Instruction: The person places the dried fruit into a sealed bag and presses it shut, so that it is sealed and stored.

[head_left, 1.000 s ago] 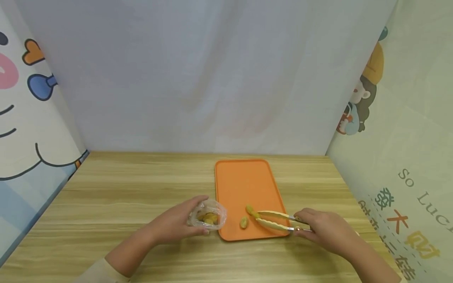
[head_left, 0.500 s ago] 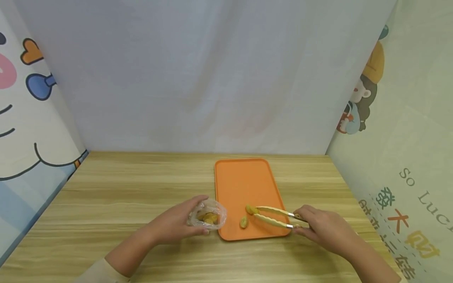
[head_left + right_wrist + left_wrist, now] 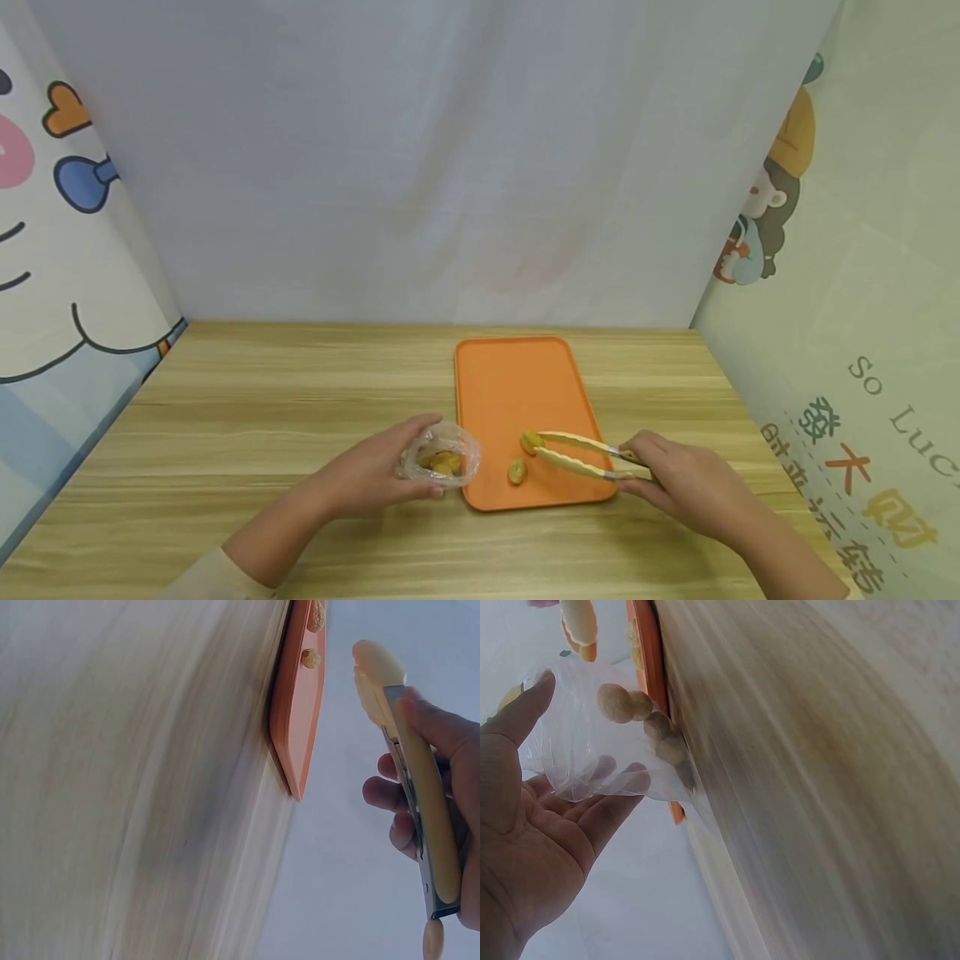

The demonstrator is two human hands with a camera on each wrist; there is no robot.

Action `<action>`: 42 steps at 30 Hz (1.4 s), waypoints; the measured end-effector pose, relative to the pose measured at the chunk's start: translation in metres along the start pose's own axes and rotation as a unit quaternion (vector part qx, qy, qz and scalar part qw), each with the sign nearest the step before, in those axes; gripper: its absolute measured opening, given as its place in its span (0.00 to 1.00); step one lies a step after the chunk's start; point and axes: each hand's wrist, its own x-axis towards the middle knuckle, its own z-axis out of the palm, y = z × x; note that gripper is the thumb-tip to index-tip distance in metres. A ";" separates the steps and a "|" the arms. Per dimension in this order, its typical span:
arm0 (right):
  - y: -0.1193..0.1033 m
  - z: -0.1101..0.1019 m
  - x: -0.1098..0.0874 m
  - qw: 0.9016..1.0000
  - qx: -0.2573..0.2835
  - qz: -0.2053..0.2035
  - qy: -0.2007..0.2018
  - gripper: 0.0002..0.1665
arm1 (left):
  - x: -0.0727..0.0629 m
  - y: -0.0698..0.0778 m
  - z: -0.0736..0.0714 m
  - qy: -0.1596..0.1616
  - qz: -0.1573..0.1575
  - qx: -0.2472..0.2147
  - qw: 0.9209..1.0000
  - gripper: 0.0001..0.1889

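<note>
My left hand (image 3: 386, 467) holds a clear plastic bag (image 3: 574, 727) between thumb and fingers, its mouth facing right. Several lumpy yellow-brown nut-like pieces (image 3: 446, 463) lie inside it. My right hand (image 3: 690, 483) grips tongs (image 3: 424, 787) with scalloped cream tips and metal arms. The spread tips reach over the orange tray (image 3: 517, 375), right at one lumpy piece (image 3: 531, 442). Another piece (image 3: 517, 472) lies on the tray a little nearer to me. In the right wrist view, the right thumb presses along the tongs' arm, with the fingers on the far side.
The tray rests on a wood-grain table (image 3: 300, 375), its near left corner beside the bag. A pale curtain (image 3: 450, 167) hangs behind the table. Printed cloths stand on the left (image 3: 67, 292) and right (image 3: 847, 333).
The tongs and right hand have shifted slightly left and away from me. The farther lumpy piece now looks rounder, beside the tips. The left hand and bag have stayed in place.
</note>
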 end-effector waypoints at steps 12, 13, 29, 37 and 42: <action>-0.003 -0.002 0.002 1.000 -0.003 -0.004 0.013 0.21 | 0.000 0.000 0.001 -0.002 0.005 0.001 1.000 0.47; -0.004 -0.002 0.002 1.000 -0.004 -0.004 0.013 0.21 | 0.000 0.000 0.000 -0.003 0.005 0.001 1.000 0.47; -0.010 -0.005 0.006 0.994 -0.010 -0.077 0.075 0.24 | -0.002 0.003 0.002 -0.001 0.007 0.004 1.000 0.48; -0.016 -0.009 0.009 0.991 -0.008 -0.109 0.079 0.23 | -0.006 0.011 0.008 0.002 -0.004 0.004 1.000 0.49; -0.023 -0.012 0.014 0.989 -0.005 -0.125 0.076 0.22 | -0.009 0.015 0.010 0.002 -0.005 -0.002 1.000 0.48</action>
